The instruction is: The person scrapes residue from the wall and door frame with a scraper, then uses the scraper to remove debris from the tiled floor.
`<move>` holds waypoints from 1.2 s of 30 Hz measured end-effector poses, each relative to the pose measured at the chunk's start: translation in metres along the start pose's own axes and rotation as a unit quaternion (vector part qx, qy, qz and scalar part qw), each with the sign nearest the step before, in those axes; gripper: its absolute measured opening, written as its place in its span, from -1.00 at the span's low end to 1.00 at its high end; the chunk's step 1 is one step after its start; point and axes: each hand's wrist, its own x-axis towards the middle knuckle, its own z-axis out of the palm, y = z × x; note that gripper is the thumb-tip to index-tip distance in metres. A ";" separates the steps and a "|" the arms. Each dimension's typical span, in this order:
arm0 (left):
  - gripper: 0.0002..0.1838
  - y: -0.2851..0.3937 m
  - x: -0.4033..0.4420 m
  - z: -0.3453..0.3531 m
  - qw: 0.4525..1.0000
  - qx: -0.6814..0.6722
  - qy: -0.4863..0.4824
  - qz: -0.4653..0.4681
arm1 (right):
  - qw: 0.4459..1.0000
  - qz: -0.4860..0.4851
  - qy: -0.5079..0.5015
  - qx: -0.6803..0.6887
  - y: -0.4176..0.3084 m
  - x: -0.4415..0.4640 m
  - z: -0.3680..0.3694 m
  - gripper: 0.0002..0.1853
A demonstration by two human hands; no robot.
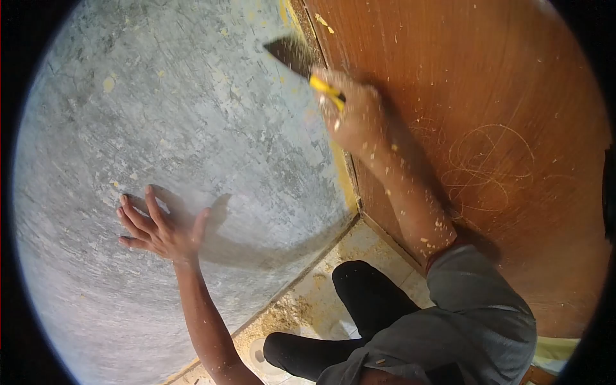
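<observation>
Yellow-handled and blurred, a scraper (292, 56) meets a scuffed grey wall (154, 135) at its far right edge, where a yellow paint strip (345, 179) borders a brown wooden panel (520, 77). The worker's right hand (356, 115) is wrapped around the handle; the left hand (163, 232), holding nothing, rests on the wall with fingers spread, to the near left and well apart from the blade. With the tool so close to the corner, a slip to the right could gouge the wood, which already bears pale looping scratches (491, 160). Too steep a blade angle might also dig into the wall. Pale chips dot the right forearm (417, 205) and appear around it; such loose bits could reach the eyes or make the handle harder to grip. On the near side, crumbs (289, 313) litter the floor (375, 247), a likely slipping hazard. Dark-clad knees (372, 298) and a white round object (260, 353), not clearly identifiable, take up the narrow space below, while the panel hems in the right arm's swing.
</observation>
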 end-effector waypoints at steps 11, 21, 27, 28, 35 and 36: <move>0.07 -0.004 0.003 -0.003 0.999 -0.032 0.003 -0.012 | 0.999 -0.034 0.026 -0.002 -0.010 0.001 -0.007 -0.66; 0.06 -0.008 -0.002 -0.007 0.999 -0.036 0.006 -0.009 | 1.000 0.008 0.020 -0.004 0.002 -0.041 0.005 -0.68; 0.07 -0.003 0.003 -0.004 0.999 -0.029 -0.012 -0.008 | 0.978 -0.153 0.118 -0.082 -0.052 0.114 -0.005 -0.65; 0.07 -0.003 0.002 -0.004 0.999 -0.034 -0.003 -0.006 | 0.986 -0.107 0.108 -0.075 -0.085 0.135 -0.019 -0.67; 0.04 -0.001 -0.001 0.002 0.999 -0.041 0.022 0.007 | 0.984 -0.157 0.045 -0.072 0.027 -0.008 0.011 -0.58; 0.03 -0.001 -0.001 0.002 0.999 -0.039 0.027 0.011 | 0.999 -0.015 -0.029 -0.011 0.048 -0.073 0.015 -0.56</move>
